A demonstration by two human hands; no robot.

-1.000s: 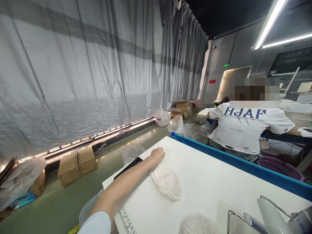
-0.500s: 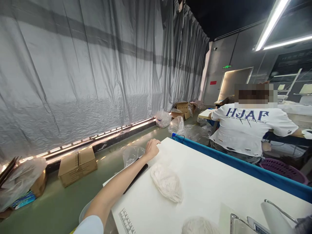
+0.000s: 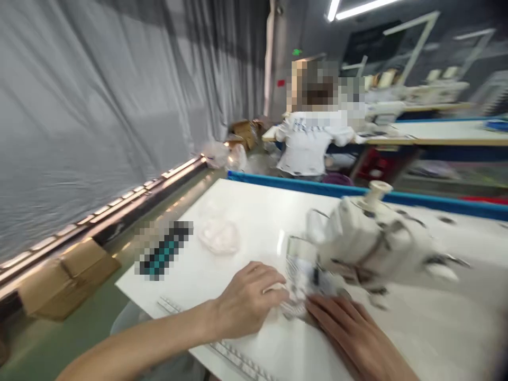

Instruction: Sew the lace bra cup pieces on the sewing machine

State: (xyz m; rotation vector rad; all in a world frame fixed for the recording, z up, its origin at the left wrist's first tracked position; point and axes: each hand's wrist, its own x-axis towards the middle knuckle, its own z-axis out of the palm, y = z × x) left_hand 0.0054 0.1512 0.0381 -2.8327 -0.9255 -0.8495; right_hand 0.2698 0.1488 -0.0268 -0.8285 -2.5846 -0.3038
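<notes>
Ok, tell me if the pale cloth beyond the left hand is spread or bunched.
Bunched: the pale cloth lies as a rumpled mound on the white table, apart from the left hand.

Clear: bare white desk (image 3: 257,211) top at 12 o'clock of the left hand (image 3: 250,301), to its blue far edge.
Blocked: white sewing machine (image 3: 369,238) at 2 o'clock, close.
Scattered: pale crumpled mesh bundle (image 3: 218,235) at 11 o'clock.

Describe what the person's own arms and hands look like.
Both are bare: the left hand and right hand wear no gloves, and no ring or watch shows through the blur. The left forearm is uncovered to the picture's edge; no sleeve is in view.
</notes>
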